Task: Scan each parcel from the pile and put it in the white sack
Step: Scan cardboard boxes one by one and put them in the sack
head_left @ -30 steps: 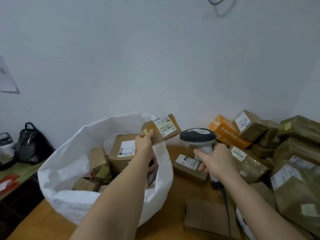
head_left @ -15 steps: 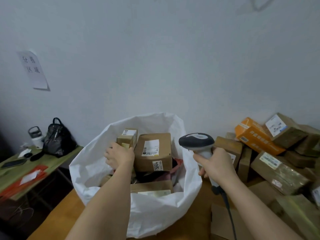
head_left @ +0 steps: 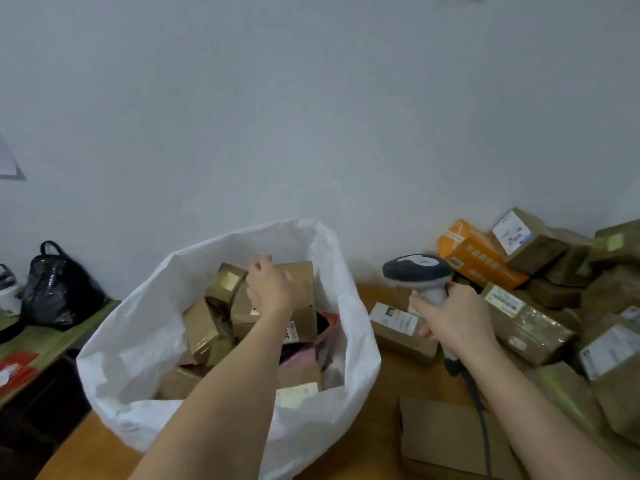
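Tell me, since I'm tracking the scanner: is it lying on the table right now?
No, the right hand holds the scanner upright above the table.

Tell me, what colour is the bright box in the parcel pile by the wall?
Orange, with white writing on it. The orange box shows in the head view.

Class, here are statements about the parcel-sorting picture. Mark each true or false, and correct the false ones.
1. The right hand grips a barcode scanner. True.
2. The white sack holds no parcels. False: several brown boxes lie inside it.
3. The left hand is over the sack's opening. True.
4. The orange box lies inside the sack. False: it lies in the pile by the wall, to the right.
5. A black bag sits to the left of the sack. True.
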